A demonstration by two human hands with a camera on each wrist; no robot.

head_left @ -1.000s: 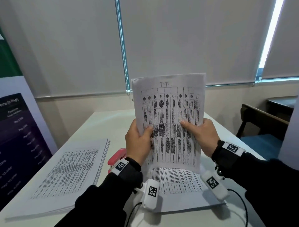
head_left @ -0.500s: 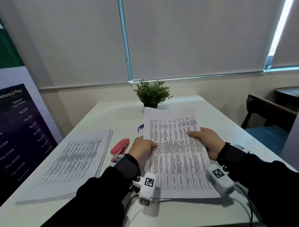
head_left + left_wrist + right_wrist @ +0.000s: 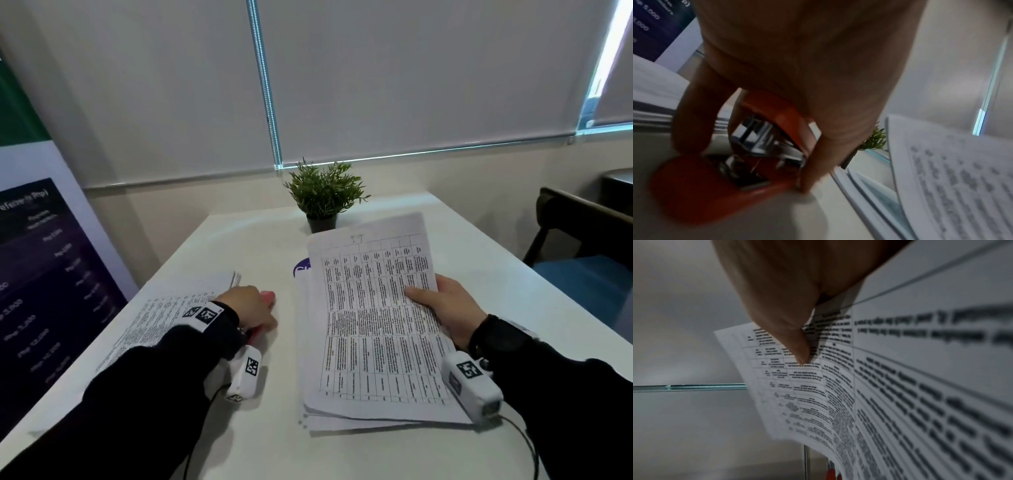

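A bundle of printed table sheets lies slanted at the middle right of the white table. My right hand pinches its right edge, thumb on top, and the thumb presses the page in the right wrist view. My left hand has reached left and grips a red stapler, which it mostly hides in the head view. The left wrist view shows the fingers curled round the stapler, whose base rests on the table.
A thick stack of printed sheets lies at the table's left, partly under my left sleeve. A small potted plant stands at the far edge, by the window blinds. A dark banner stands left; a wooden chair is right.
The bundle went from upright to lying on the table. My left hand let go of it, moved left and took hold of the red stapler. My right hand kept its hold.
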